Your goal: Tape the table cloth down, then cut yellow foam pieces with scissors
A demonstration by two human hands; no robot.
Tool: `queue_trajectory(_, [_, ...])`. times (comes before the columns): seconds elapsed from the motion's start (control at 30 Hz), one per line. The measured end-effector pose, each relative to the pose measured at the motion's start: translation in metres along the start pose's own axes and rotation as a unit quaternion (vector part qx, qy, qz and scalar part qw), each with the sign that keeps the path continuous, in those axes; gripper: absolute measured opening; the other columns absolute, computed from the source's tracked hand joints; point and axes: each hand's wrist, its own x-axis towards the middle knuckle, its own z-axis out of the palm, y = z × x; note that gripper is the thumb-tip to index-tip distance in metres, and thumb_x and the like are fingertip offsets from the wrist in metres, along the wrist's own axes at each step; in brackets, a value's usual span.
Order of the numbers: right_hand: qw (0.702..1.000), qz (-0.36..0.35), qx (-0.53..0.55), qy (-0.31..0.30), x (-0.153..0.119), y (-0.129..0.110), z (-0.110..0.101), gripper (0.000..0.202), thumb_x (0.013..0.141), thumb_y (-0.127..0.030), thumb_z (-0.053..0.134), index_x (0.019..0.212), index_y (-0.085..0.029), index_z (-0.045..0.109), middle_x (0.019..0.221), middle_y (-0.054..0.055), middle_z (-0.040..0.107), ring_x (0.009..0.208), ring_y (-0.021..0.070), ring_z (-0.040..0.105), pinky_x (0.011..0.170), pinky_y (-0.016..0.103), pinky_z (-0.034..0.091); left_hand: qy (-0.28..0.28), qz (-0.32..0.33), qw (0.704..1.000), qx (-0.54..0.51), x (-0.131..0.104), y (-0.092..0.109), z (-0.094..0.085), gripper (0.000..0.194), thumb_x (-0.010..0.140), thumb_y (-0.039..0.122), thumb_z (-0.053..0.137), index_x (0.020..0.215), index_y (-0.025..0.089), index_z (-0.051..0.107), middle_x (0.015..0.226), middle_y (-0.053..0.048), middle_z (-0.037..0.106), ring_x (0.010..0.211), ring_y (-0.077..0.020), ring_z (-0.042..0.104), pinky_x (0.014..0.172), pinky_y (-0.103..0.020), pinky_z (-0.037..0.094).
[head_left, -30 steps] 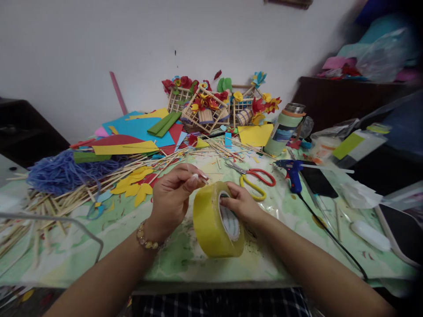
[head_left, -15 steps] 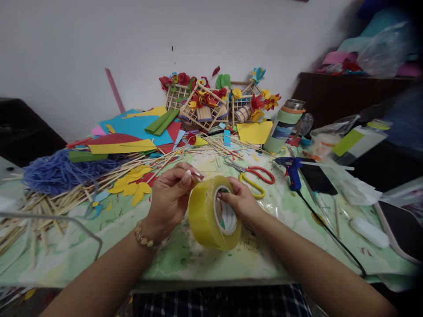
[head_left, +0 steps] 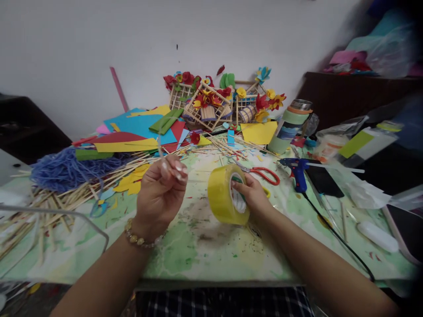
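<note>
My right hand (head_left: 253, 191) grips a wide roll of yellowish packing tape (head_left: 220, 198), its thumb inside the cardboard core. The roll is held tilted above the table. To its left, my left hand (head_left: 161, 189) is raised with its fingertips pinched together. A thin, see-through strip of tape (head_left: 160, 141) sticks up from those fingers, blurred. Faint lines run between the left fingertips and the roll; I cannot tell whether they are tape. Behind the right hand lie red-handled scissors (head_left: 264, 172), and a yellow handle is partly hidden.
At the right are a blue glue gun (head_left: 298, 174) with its cord, a black phone (head_left: 325, 181) and a bottle (head_left: 291, 125). Blue yarn (head_left: 76, 169) and wooden sticks (head_left: 54, 211) pile up at the left. Stick frames with paper flowers (head_left: 208, 103) stand against the wall.
The hands have moved apart: my left hand went left, my right hand carried the tape roll right and slightly up. A thin strip now shows above the left fingers.
</note>
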Motion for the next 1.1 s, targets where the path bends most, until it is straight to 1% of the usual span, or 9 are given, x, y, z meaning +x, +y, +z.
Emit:
queue_trajectory(0.07, [0.999,0.025,0.015,0.023,0.004,-0.001,-0.003,0.032,0.057,-0.035,0.076,0.08,-0.019,0.058,0.065,-0.003,0.063,0.055,0.0142,0.056,0.054,0.026,0.042,0.002,0.006,1.0,-0.019,0.0,0.009,-0.003,0.024,0.059,0.023,0.086,0.061,0.019,0.062,0.071,0.004,0.056,0.061,-0.0019,0.054,0.051,-0.006,0.049])
queue_trajectory(0.17, [0.997,0.04,0.054,0.042,0.009,-0.005,-0.009,0.031,0.06,-0.033,0.072,0.083,-0.019,0.057,0.064,-0.002,0.063,0.052,0.0149,0.057,0.05,0.026,0.042,0.043,0.028,0.999,-0.012,0.003,0.019,-0.006,0.026,0.057,0.022,0.087,0.058,0.022,0.06,0.076,0.002,0.058,0.062,-0.005,0.054,0.046,-0.009,0.048])
queue_trajectory(0.27, [0.997,0.049,0.057,0.03,0.01,-0.008,-0.011,0.027,0.063,-0.03,0.07,0.084,-0.019,0.057,0.062,-0.003,0.062,0.05,0.014,0.057,0.048,0.025,0.042,0.086,0.029,0.996,-0.002,0.008,0.021,-0.008,0.022,0.064,0.022,0.083,0.059,0.022,0.061,0.082,0.0,0.061,0.07,-0.0071,0.058,0.054,-0.011,0.053])
queue_trajectory(0.47, [0.99,0.132,0.037,-0.026,0.004,-0.004,-0.006,0.024,0.064,-0.028,0.07,0.082,-0.017,0.061,0.067,0.002,0.067,0.052,0.0158,0.061,0.049,0.026,0.045,0.135,0.053,0.989,0.009,0.016,0.022,-0.01,0.013,0.082,0.022,0.067,0.07,0.024,0.065,0.087,0.0,0.064,0.082,-0.0093,0.061,0.066,-0.013,0.057])
queue_trajectory(0.57, [0.99,0.137,0.022,-0.031,0.003,-0.002,-0.005,0.025,0.065,-0.031,0.071,0.083,-0.017,0.061,0.07,0.003,0.068,0.054,0.0163,0.062,0.05,0.026,0.045,0.114,0.047,0.992,-0.029,0.017,0.022,-0.01,0.015,0.083,0.019,0.065,0.069,0.021,0.064,0.083,0.001,0.063,0.079,-0.0054,0.061,0.067,-0.008,0.054])
queue_trajectory(0.67, [0.993,0.112,0.012,-0.029,0.003,0.001,-0.005,0.031,0.062,-0.035,0.075,0.083,-0.018,0.059,0.067,0.0,0.066,0.052,0.0146,0.059,0.05,0.025,0.043,0.089,0.052,0.992,-0.069,0.017,0.019,-0.01,0.015,0.083,0.015,0.065,0.068,0.018,0.064,0.082,0.002,0.062,0.077,-0.0022,0.06,0.07,-0.005,0.052])
queue_trajectory(0.8, [0.997,0.048,0.018,-0.058,0.004,0.007,-0.007,0.037,0.062,-0.035,0.077,0.09,-0.022,0.058,0.076,-0.001,0.067,0.061,0.0155,0.06,0.058,0.027,0.046,0.077,0.052,0.996,-0.014,0.016,0.01,-0.009,0.012,0.08,0.019,0.07,0.068,0.019,0.065,0.086,0.001,0.062,0.08,-0.0056,0.06,0.071,-0.011,0.053])
queue_trajectory(0.97, [0.995,-0.017,0.019,-0.098,0.003,0.011,-0.009,0.033,0.066,-0.029,0.073,0.095,-0.024,0.058,0.092,0.0,0.067,0.083,0.0185,0.063,0.072,0.029,0.049,0.02,0.008,1.0,0.014,0.012,-0.006,-0.005,0.015,0.066,0.021,0.081,0.075,0.017,0.069,0.09,0.0,0.06,0.083,-0.0062,0.058,0.076,-0.012,0.05])
queue_trajectory(1.1, [0.995,-0.024,-0.006,-0.1,0.0,0.011,-0.009,0.032,0.065,-0.023,0.072,0.095,-0.025,0.06,0.087,-0.001,0.066,0.079,0.0167,0.062,0.068,0.028,0.048,0.003,-0.041,0.998,0.051,0.01,-0.02,-0.003,0.016,0.065,0.013,0.079,0.076,0.018,0.068,0.091,-0.001,0.06,0.089,-0.0085,0.057,0.083,-0.016,0.048])
